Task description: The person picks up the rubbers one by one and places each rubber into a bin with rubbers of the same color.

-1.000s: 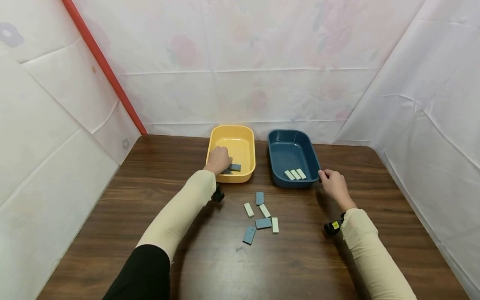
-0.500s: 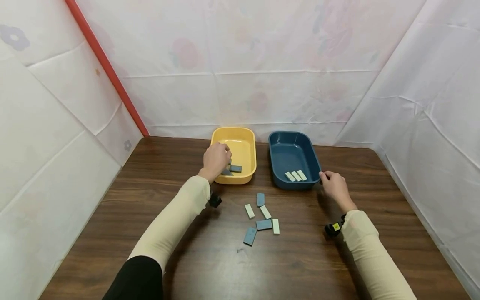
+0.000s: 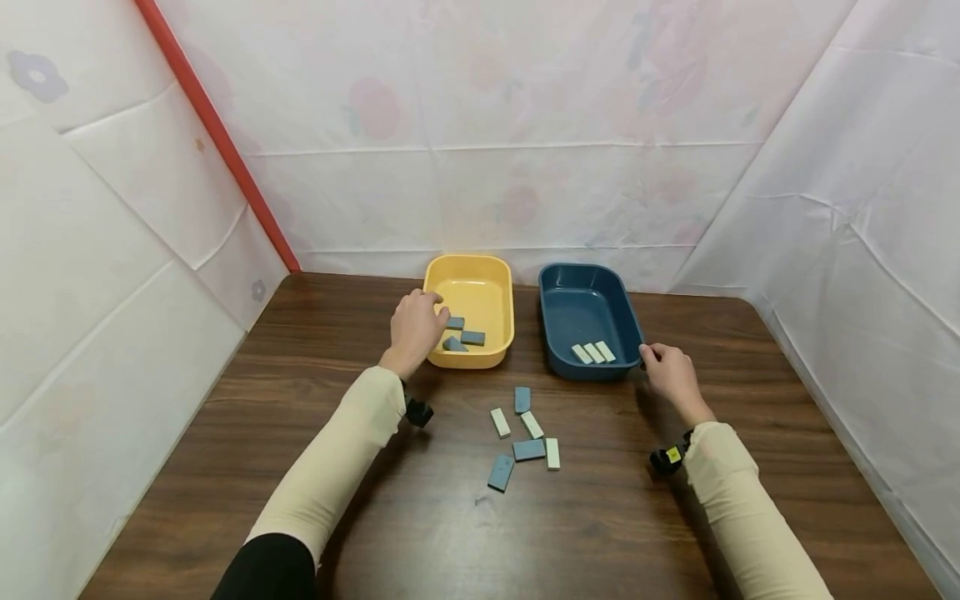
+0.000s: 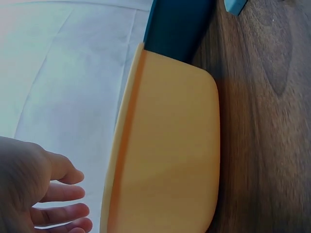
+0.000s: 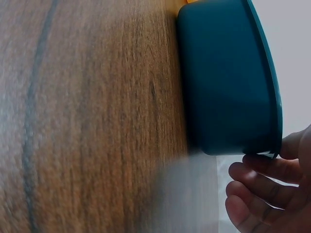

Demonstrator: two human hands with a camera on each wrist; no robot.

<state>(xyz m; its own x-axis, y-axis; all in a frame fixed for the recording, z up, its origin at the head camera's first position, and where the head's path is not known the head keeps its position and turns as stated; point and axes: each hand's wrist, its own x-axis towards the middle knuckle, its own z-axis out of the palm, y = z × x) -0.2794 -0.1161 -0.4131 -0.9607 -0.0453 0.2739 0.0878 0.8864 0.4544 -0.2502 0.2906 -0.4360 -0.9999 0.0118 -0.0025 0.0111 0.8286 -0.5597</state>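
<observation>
My left hand (image 3: 415, 329) hovers at the left rim of the yellow tray (image 3: 499, 287), fingers loosely bent and holding nothing. In the left wrist view that hand (image 4: 53, 194) shows a gap to the tray's wall (image 4: 170, 136). Inside the yellow tray lie a grey-blue block (image 3: 454, 322), another grey-blue block (image 3: 472, 337) and a third (image 3: 454, 344) near the front wall. At the front right corner of the dark blue tray (image 3: 588, 302), my right hand (image 3: 670, 375) pinches the rim. Its thumb and forefinger (image 5: 277, 167) meet at that rim in the right wrist view.
Three pale green blocks (image 3: 592, 352) lie in the blue tray's front. Before the trays, on the wooden table (image 3: 600, 525), are scattered grey-blue blocks (image 3: 501, 472) and pale green blocks (image 3: 552, 454). A patterned white cloth (image 3: 465, 192) hangs behind.
My left hand has risen out of the yellow tray and moved left, its fingers spreading; the grey-blue blocks there now show more fully. The right hand keeps its place on the blue tray.
</observation>
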